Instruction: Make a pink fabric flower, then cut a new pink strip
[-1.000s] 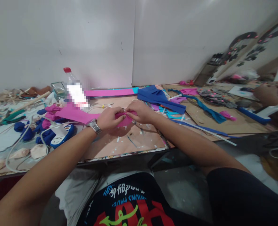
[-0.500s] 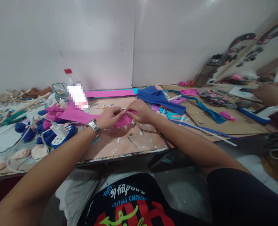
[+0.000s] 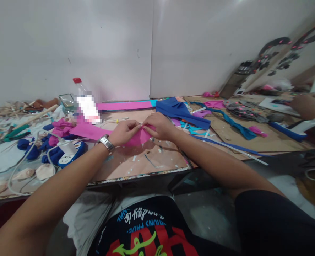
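A bright pink strip of crepe-like material [image 3: 138, 138] is pinched between my two hands above the worktable [image 3: 146, 156]. My left hand [image 3: 124, 133], with a metal watch [image 3: 106, 143] at its wrist, holds the strip between thumb and fingers. Close beside it, my right hand [image 3: 160, 126] grips the same strip, its fingertips nearly touching the left thumb. The strip's loose end [image 3: 89, 132] runs out to the left, behind my left wrist. Another pink strip [image 3: 125, 106] lies flat along the wall. Folded blue material [image 3: 175, 109] sits just beyond my right hand.
On the left are a blue-and-white power strip [image 3: 72, 153] with a white cable, blue and pink rolled pieces [image 3: 60, 128], green-handled scissors [image 3: 17, 132] and a red-capped bottle [image 3: 79, 83]. A dark bottle [image 3: 235, 80] stands back right. Another person's hand [image 3: 308, 108] is at far right.
The pink strip between my hands has shifted slightly and spreads wider below my fingers. My hands stay almost in place. The other person's hand at far right has moved a little.
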`<state>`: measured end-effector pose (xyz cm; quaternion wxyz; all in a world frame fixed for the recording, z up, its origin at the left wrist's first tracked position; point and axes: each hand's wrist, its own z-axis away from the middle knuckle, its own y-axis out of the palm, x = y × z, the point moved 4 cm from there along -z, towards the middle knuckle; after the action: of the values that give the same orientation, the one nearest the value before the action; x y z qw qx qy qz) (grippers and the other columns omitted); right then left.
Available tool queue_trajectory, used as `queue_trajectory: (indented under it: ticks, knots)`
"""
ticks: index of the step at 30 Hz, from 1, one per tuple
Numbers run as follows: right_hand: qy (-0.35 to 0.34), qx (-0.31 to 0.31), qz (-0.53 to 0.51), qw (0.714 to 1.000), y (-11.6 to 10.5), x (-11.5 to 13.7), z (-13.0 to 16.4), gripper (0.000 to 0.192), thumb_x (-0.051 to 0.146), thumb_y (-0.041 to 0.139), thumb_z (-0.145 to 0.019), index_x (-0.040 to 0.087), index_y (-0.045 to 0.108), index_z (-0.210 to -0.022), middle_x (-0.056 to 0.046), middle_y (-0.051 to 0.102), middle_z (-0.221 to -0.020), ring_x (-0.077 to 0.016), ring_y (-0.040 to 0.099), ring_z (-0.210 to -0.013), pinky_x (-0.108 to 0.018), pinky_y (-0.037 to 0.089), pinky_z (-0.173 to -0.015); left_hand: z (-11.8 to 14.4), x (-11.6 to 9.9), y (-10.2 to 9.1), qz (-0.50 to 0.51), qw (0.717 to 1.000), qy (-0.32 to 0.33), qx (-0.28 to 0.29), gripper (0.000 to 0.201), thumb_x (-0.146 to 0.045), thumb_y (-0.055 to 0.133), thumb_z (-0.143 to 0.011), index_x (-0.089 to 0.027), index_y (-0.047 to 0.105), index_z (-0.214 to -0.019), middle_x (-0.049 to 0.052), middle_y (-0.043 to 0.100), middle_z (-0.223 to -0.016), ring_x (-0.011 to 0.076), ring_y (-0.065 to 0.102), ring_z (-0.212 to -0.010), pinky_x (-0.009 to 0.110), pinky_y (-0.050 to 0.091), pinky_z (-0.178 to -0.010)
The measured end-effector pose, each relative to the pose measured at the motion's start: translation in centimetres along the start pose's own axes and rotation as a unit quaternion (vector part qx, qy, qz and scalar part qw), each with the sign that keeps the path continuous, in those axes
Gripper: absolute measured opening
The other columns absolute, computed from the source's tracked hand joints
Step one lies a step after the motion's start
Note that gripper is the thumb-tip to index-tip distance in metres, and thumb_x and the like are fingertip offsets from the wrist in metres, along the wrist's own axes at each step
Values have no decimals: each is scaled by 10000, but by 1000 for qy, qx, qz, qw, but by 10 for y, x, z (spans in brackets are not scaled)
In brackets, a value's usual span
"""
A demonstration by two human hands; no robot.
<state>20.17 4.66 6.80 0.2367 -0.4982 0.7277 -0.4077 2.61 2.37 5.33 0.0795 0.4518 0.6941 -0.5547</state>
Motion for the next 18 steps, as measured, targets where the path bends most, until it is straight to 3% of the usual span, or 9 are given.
queue_trajectory:
  ticks: [7, 18]
  knots:
    - [-9, 4, -3, 1000, 1, 3, 0, 233, 314, 536, -962, 166, 714, -987, -124, 743, -956, -269, 632, -950, -420, 401, -884, 1, 1, 1, 4, 1000, 5, -10, 297, -414, 556, -928, -162, 703, -871, 53, 724, -852, 174, 619, -770, 294, 458, -719]
    - [25, 36, -76, 996, 8, -4, 0, 126, 221, 586, -854, 181, 703, -827, -82, 741, -825, -234, 632, -832, -357, 441, -801, 4, -15, 5, -187, 979, 75, 13, 238, -318, 512, -945, -217, 727, -967, 51, 753, -883, 204, 649, -777, 308, 399, -707]
